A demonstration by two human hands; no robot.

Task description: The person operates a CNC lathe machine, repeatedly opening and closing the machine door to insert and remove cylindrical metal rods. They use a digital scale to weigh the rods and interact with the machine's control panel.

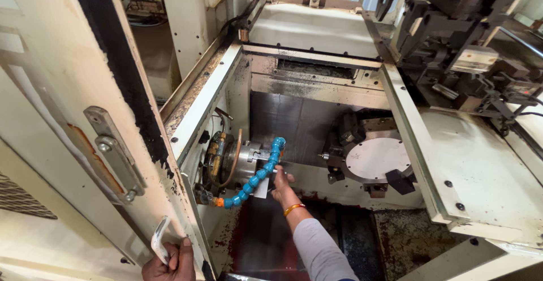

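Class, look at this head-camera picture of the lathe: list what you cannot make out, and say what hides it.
- Head view: right hand fingertips at the chuck, hidden by the blue coolant hose.
- Head view: left hand, cut off by the bottom edge.
- Head view: the white piece it grips, too small to identify.
- Head view: turret tool tips, too small and dark.

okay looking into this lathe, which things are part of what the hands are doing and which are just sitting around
In use:
right hand at the chuck
small pale piece by its fingers
blue segmented coolant hose
left hand gripping a flat white piece

Just there:
tool turret
door handle
overhead mechanism
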